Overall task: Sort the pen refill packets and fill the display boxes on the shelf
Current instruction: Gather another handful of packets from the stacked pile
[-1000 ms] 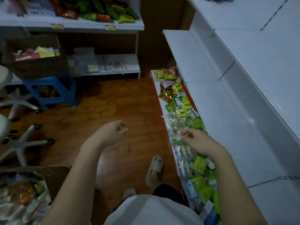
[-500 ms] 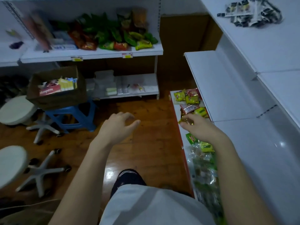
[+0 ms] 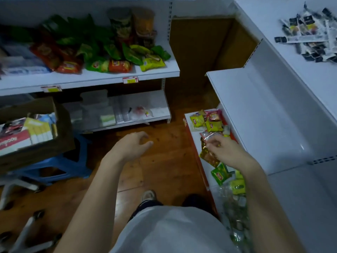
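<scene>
1. my right hand (image 3: 226,150) is down over the bottom shelf (image 3: 196,136) on my right, fingers curled, pinching the top edge of a gold foil packet (image 3: 207,154). the packet's long axis runs roughly away from me along the shelf.
2. my left hand (image 3: 131,146) hangs over the wood floor (image 3: 164,161), fingers loosely curled, holding nothing.
3. the pen refill packets (image 3: 310,35) sit in a loose pile on the top white shelf (image 3: 291,66) at far right, well apart from both hands. they are long thin strips, most with the long axis running left-right, black ends pointing left; a few cross at angles.
4. yellow and green snack packets (image 3: 207,123) lie on the bottom shelf beyond my right hand, more green ones (image 3: 219,173) nearer me.
5. a cardboard box (image 3: 36,141) of goods sits on a blue stool (image 3: 60,168) at left.
6. display boxes: can't tell which, if any, are in view.
</scene>
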The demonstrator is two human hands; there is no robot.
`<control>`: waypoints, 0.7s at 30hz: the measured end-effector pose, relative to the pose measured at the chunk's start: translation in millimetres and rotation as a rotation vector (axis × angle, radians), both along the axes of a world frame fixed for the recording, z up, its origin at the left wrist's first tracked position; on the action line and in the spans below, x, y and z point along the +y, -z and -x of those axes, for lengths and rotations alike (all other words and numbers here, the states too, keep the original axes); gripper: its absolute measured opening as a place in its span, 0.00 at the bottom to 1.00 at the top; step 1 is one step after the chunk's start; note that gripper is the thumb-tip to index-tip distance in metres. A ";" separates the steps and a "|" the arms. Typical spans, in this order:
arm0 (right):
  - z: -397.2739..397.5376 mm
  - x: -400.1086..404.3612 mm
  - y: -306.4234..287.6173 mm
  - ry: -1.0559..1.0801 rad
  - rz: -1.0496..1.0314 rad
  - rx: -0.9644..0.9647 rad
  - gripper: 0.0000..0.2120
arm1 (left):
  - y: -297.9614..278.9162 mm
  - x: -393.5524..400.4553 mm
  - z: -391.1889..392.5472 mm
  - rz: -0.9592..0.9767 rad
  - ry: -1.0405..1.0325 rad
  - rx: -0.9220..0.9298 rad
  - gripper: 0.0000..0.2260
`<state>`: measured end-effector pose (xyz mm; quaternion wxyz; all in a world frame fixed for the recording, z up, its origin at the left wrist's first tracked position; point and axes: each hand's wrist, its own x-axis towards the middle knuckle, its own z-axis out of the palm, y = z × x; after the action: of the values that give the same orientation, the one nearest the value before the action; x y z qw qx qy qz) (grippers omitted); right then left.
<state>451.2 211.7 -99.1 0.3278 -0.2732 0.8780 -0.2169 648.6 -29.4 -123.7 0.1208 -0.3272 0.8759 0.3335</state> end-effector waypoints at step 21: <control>267.8 -133.2 -109.9 0.398 0.416 0.400 0.17 | -135.8 -132.8 440.8 0.318 0.582 0.646 0.11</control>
<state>183.4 78.5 10.7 0.0377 -0.1945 0.8979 -0.3930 207.7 -162.2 12.1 -0.1215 0.0386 0.9643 0.2319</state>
